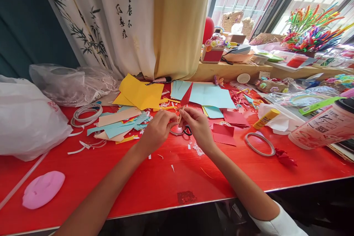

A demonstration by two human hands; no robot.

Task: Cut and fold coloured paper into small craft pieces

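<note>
A red folded paper (pixel 186 96) stands up with its pointed end on top, above the middle of the table. My right hand (pixel 195 122) pinches its lower end between thumb and fingers. Close beside it, my left hand (pixel 159 127) is closed, its fingertips at the base of the same piece; what they grip is hidden. Below my hands lies a black loop like a scissor handle (pixel 188 130), partly covered. Red paper squares (pixel 223 134) rest just right of my right hand. Paper strips in blue, peach and yellow (pixel 118 123) are heaped left of my left hand.
Yellow sheets (pixel 141 94) and light blue sheets (pixel 208 95) lie behind my hands. Tape rolls (pixel 86 114), a glue stick (pixel 266 118), a crumpled red paper piece (pixel 286 157) and a large cup (pixel 323 123) surround the work area. A pink lump (pixel 43 189) sits front left.
</note>
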